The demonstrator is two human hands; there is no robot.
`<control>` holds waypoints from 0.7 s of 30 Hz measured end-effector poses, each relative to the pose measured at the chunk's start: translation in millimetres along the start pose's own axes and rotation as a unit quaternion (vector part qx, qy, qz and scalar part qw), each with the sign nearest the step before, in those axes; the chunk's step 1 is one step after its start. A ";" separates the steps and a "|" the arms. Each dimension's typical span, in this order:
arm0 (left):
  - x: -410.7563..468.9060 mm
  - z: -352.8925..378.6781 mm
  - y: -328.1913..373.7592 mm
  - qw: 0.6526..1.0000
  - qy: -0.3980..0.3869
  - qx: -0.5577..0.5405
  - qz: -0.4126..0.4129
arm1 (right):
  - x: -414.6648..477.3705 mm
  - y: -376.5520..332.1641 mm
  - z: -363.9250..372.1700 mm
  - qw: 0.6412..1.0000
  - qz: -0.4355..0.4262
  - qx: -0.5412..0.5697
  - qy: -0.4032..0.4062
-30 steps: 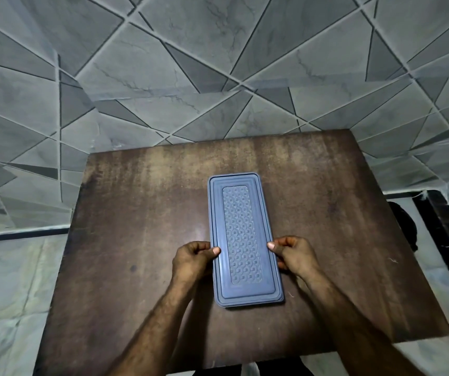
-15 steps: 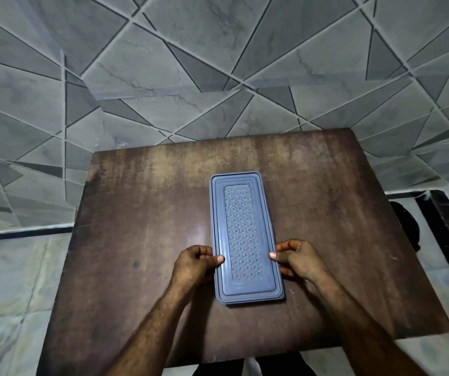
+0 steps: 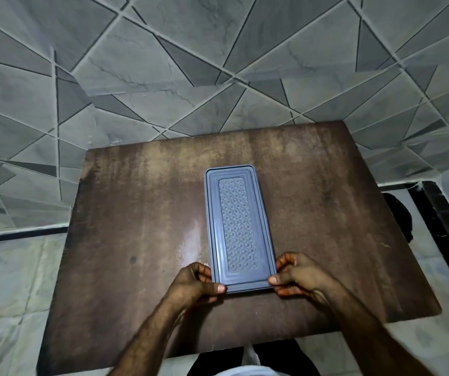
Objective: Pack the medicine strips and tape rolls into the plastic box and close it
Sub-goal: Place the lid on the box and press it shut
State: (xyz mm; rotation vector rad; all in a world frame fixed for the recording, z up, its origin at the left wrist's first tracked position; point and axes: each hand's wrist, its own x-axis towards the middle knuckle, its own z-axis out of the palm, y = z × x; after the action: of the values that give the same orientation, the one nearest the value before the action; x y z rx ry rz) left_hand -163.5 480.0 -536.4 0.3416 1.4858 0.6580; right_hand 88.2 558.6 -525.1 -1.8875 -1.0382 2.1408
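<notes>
— Grey-blue plastic box is lying flat near the middle of the brown wooden table, long side running away from the person, its lid sitting on top and covering it fully. What are the hands doing?

— Both are gripping the near end. The left hand is pinching the near left corner, thumb lying across the lid's rim and the other fingers curling down the side wall. The right hand is mirroring it at the near right corner, thumb tip pressing on the lid's edge, fingers tucking under and beside the box.

— Is anything showing inside?

— No, the lid is opaque, so the contents are staying hidden. Its centre is carrying a raised panel of small curved bumps, framed by stepped ridges.

— Is the lid sitting level?

— It is looking flush along the far and side edges; at the near edge the thumbs are covering the corners, so I cannot tell whether it is seated there.

— And around the table?

— Grey tiles with angular dark seams are filling the wall behind it. A black strip is running along the floor at the right. Both bare forearms are reaching in from the bottom of the head view.
</notes>
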 end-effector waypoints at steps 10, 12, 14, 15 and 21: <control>0.0 -0.4 0.1 0.999 0.013 0.031 0.007 | -3.7 -1.6 7.8 0.999 0.000 -0.005 0.041; 0.2 -3.3 5.9 0.999 -0.004 0.041 0.010 | -4.6 -3.5 5.8 0.999 -0.004 -0.010 0.039; 4.6 -6.0 17.3 0.999 -0.001 0.028 0.027 | -1.4 -9.8 2.3 0.999 -0.017 -0.008 0.048; 8.9 -7.5 24.7 0.999 0.009 0.020 0.038 | 1.5 -15.1 0.7 0.998 -0.026 -0.004 0.056; 50.4 -6.0 84.4 0.993 0.059 0.012 0.105 | 33.4 -76.2 -3.7 0.990 -0.089 0.024 0.105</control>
State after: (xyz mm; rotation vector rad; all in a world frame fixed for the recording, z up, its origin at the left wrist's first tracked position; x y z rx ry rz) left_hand -188.0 575.0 -527.4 0.4893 1.5851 0.8389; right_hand 57.4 634.8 -511.5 -1.8719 -1.0566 1.8113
